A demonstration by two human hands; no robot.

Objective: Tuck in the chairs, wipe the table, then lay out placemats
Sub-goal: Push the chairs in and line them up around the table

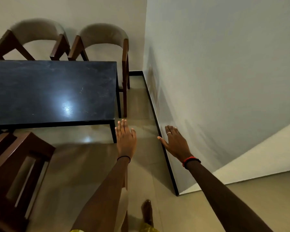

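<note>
A dark glossy table [40,91] fills the left half of the view, with dusty smears on its top. Two chairs with grey padded backs, one at the far left [37,29] and one at the far right [104,34], stand at its far side, pushed up to the edge. A wooden chair [18,164] stands at the near side, away from the table. My left hand [125,136] is stretched out flat, palm down, just off the table's near right corner, holding nothing. My right hand [174,141] is also flat with fingers spread, in front of the wall's base.
A white wall [224,81] with a black skirting strip [159,131] runs along the right, leaving a narrow tiled passage [141,104] beside the table. The wall ends at a corner [177,194] near my bare foot [147,211]. Tiled floor lies in front of me.
</note>
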